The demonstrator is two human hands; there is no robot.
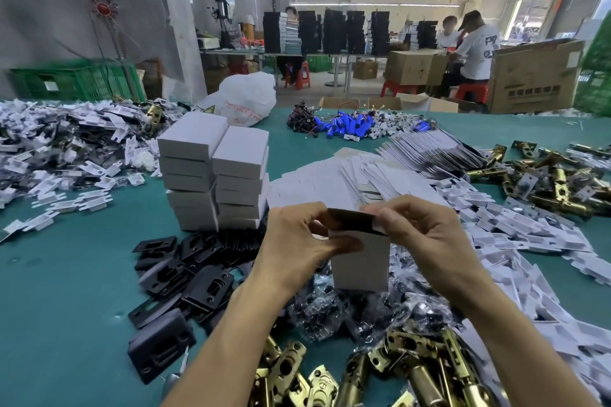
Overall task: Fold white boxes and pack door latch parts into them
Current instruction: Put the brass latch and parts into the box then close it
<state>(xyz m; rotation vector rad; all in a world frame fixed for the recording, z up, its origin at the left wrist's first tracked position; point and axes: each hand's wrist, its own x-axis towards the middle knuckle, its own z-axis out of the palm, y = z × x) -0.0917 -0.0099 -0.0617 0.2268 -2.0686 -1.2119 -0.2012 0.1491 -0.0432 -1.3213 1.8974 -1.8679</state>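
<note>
White box (360,261) is held upright between the hands over the desk (66,274), long axis vertical, open end up. The left hand (291,241) grips its upper left side; the right hand (420,231) pinches a black plate (350,220) lying crosswise at the mouth. The plate probably goes straight down next.

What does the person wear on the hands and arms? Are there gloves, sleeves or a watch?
Nothing is worn. The left hand and the right hand have no gloves, and no rings show. The left forearm and the right forearm are bare to the picture's edge: no sleeves, watch or bracelet.
</note>
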